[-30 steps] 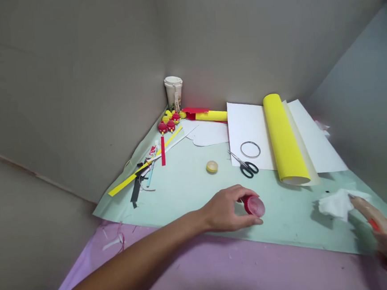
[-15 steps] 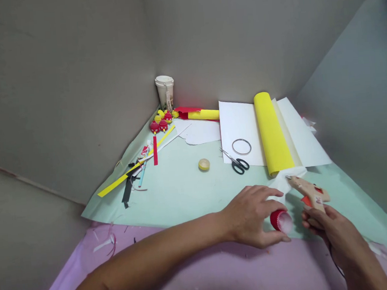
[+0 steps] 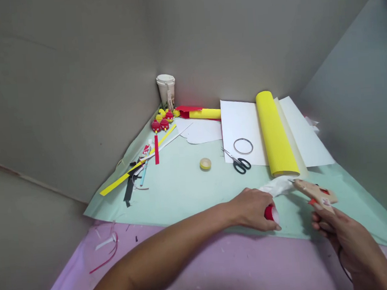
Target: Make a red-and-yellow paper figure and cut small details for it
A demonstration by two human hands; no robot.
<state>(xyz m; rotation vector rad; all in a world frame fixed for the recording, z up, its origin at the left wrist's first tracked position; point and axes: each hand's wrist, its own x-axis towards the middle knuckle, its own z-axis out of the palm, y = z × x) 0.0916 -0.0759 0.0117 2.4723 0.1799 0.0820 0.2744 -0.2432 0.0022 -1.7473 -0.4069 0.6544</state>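
Observation:
My left hand (image 3: 254, 209) is closed around a small red ridged-paper cup (image 3: 270, 213), its pale open end turned to the right. Wrapped round the handle of a beige glue gun (image 3: 313, 191) is my right hand (image 3: 337, 227), its thumb by the orange trigger. The gun's metal nozzle points left and meets a crumpled white tissue (image 3: 277, 186). This tissue stretches from the nozzle to my left fingertips; whether they touch it I cannot tell. A roll of yellow corrugated paper (image 3: 276, 134) lies just behind the tissue.
Scissors (image 3: 240, 162) and a ring (image 3: 243, 146) lie by white sheets (image 3: 242, 123). A tape roll (image 3: 205, 163) sits mid-table. Paper strips (image 3: 122, 182) lie at left. Small red and yellow balls (image 3: 160, 124) stand before a lidded cup (image 3: 167, 91) in the corner between walls.
My left hand has closed more around the red cup and turned it, so less of its inside shows. The glue gun has shifted slightly right, and the tissue is now stretched out flatter.

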